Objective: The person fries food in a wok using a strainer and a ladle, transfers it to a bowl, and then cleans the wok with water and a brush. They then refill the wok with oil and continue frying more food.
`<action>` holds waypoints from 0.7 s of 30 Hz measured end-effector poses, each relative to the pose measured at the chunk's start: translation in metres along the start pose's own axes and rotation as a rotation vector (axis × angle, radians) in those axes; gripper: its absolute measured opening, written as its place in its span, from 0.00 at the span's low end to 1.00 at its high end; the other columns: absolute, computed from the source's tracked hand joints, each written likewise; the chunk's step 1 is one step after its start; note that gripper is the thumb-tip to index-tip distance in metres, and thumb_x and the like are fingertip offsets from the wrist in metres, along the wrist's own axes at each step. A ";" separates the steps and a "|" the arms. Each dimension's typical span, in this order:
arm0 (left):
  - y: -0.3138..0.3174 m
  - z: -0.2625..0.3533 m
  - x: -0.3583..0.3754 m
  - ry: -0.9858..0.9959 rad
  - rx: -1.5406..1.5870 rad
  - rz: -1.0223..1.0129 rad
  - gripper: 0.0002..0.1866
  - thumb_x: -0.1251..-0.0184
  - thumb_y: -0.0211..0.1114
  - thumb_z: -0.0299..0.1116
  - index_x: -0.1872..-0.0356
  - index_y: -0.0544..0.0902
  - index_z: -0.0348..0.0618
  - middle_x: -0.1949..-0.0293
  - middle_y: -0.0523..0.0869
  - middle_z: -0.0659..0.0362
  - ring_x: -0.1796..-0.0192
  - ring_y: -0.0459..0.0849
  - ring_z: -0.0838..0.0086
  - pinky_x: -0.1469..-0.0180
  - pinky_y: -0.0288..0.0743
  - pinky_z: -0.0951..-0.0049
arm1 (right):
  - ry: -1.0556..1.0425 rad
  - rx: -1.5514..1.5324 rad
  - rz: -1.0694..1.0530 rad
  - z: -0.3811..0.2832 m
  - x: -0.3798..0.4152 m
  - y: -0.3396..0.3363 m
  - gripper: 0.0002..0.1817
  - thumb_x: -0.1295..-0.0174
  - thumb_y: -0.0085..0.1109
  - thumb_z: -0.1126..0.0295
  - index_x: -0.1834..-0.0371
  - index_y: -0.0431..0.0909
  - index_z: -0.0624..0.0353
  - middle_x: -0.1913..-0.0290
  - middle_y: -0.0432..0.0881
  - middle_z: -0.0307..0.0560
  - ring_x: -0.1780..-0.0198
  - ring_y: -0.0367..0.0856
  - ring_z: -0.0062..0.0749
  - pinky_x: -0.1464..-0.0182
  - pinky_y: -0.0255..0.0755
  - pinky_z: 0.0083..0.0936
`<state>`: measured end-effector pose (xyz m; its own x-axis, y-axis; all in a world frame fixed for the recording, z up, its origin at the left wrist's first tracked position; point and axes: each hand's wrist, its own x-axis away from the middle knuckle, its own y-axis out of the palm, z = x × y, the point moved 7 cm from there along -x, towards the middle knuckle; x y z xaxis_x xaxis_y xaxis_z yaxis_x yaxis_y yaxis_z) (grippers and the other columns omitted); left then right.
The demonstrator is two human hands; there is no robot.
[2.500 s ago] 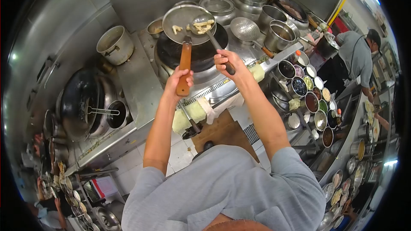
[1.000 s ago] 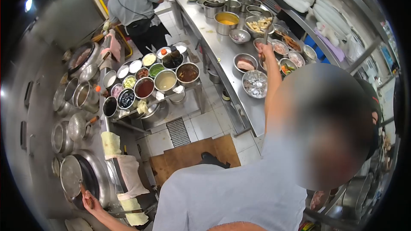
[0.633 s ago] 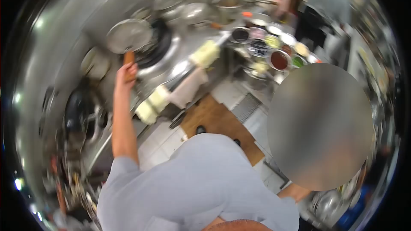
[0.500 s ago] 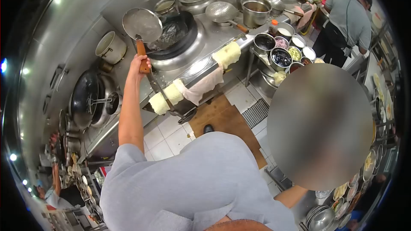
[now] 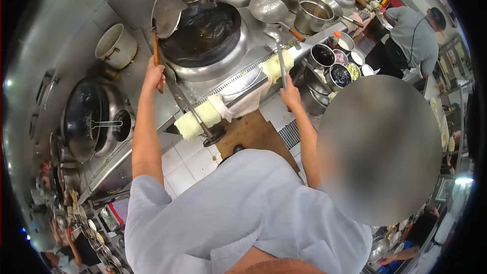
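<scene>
My left hand (image 5: 154,73) is closed around the wooden handle of a round, shallow strainer (image 5: 168,12), which is held tilted at the left rim of a large dark wok (image 5: 203,33). The wok sits on a steel burner ring (image 5: 215,71). My right hand (image 5: 290,95) grips the long metal handle of a ladle (image 5: 282,63). Its head points away from me, over the stove's front ledge, to the right of the wok. A long-handled metal tool (image 5: 188,105) lies across the ledge near my left hand, touching neither hand.
A perforated skimmer (image 5: 269,9) and a steel pot (image 5: 313,14) stand right of the wok. Seasoning containers (image 5: 339,75) cluster farther right. Folded yellow cloths (image 5: 200,117) lie on the ledge. A pot (image 5: 116,45) stands left. A co-worker (image 5: 413,38) bends at the upper right.
My right hand has come out from behind the blurred area to the stove front, with the ladle. The strainer has turned more edge-on, uncovering more of the wok. The view has shifted slightly.
</scene>
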<state>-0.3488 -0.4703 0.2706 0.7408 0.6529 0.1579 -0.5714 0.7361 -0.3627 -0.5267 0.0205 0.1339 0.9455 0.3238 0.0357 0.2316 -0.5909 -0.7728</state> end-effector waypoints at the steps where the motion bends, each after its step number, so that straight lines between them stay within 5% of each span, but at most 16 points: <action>1: -0.002 -0.004 -0.006 -0.006 0.010 -0.022 0.35 0.39 0.52 0.23 0.29 0.55 0.50 0.75 0.72 0.58 0.84 0.72 0.76 0.87 0.69 0.72 | -0.008 0.055 0.015 0.001 -0.004 0.018 0.37 0.40 0.55 0.69 0.26 0.52 0.53 0.59 0.79 0.69 0.53 0.78 0.65 0.50 0.71 0.50; 9: 0.010 -0.011 -0.028 -0.075 0.184 -0.061 0.32 0.38 0.51 0.22 0.32 0.56 0.46 0.77 0.74 0.58 0.82 0.75 0.73 0.85 0.72 0.70 | -0.083 -0.173 0.042 0.011 0.000 0.119 0.39 0.40 0.57 0.68 0.26 0.51 0.61 0.42 0.72 0.68 0.47 0.76 0.58 0.44 0.70 0.43; 13: 0.039 0.004 -0.020 -0.158 0.436 -0.212 0.18 0.36 0.54 0.24 0.47 0.62 0.45 0.72 0.75 0.56 0.78 0.77 0.72 0.81 0.75 0.70 | 0.063 -0.386 -0.110 0.049 0.001 0.124 0.37 0.39 0.59 0.64 0.29 0.55 0.68 0.37 0.69 0.67 0.45 0.77 0.51 0.44 0.71 0.35; 16: 0.062 0.005 -0.016 -0.170 0.575 -0.277 0.18 0.37 0.56 0.24 0.48 0.63 0.44 0.71 0.76 0.55 0.78 0.76 0.73 0.80 0.75 0.71 | 0.039 -0.455 -0.096 0.077 0.000 0.129 0.36 0.35 0.56 0.66 0.25 0.50 0.55 0.61 0.75 0.49 0.73 0.77 0.27 0.75 0.76 0.25; 19: 0.081 0.011 -0.011 -0.252 0.867 -0.381 0.18 0.38 0.59 0.23 0.50 0.63 0.43 0.70 0.76 0.51 0.77 0.76 0.72 0.79 0.75 0.73 | 0.160 -0.499 -0.147 0.098 0.008 0.120 0.36 0.35 0.56 0.66 0.25 0.52 0.51 0.61 0.76 0.45 0.66 0.78 0.27 0.73 0.79 0.28; 21: 0.091 0.013 -0.008 -0.347 1.086 -0.450 0.19 0.39 0.60 0.22 0.49 0.63 0.43 0.69 0.76 0.48 0.77 0.76 0.72 0.79 0.74 0.75 | 0.296 -0.566 -0.215 0.097 0.014 0.105 0.36 0.38 0.58 0.64 0.27 0.55 0.57 0.54 0.79 0.52 0.58 0.80 0.37 0.55 0.76 0.38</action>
<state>-0.4107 -0.4061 0.2480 0.9098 0.1925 0.3677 -0.4090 0.5662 0.7156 -0.5113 0.0351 -0.0082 0.8691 0.3088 0.3864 0.4296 -0.8584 -0.2803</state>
